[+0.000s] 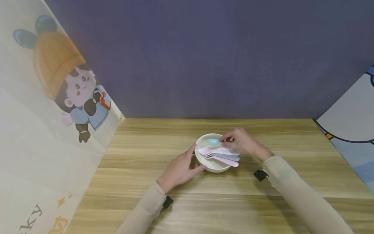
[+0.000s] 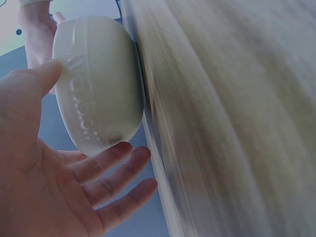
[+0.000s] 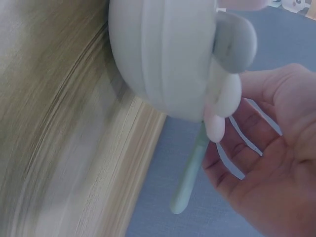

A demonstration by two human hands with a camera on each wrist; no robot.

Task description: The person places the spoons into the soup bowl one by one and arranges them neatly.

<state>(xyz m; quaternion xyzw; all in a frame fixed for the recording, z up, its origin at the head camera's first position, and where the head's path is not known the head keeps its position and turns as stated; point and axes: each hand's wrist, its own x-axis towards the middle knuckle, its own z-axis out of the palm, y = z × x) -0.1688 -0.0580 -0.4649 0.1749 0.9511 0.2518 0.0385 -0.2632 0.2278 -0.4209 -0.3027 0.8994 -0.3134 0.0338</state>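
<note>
A cream bowl (image 1: 214,167) holds several plastic spoons in pink, white and grey, with handles over its right rim. My left hand (image 1: 179,169) rests on the bowl's left side, thumb and index finger spread along the rim. In the left wrist view, the thumb touches the bowl (image 2: 106,74) and the other fingers extend loosely by its side. With thumb and fingertips, my right hand (image 1: 242,141) pinches a light blue spoon (image 1: 213,142) over the bowl's far side. Its pale handle (image 3: 187,177) sticks out beyond the bowl in the right wrist view.
The bowl stands on a wood-grain table (image 1: 140,139). A dark blue-grey panel (image 1: 204,58) rises behind the table. To the left is a pale wall (image 1: 26,130) with a cartoon figure, and another printed panel (image 1: 350,113) stands at the right.
</note>
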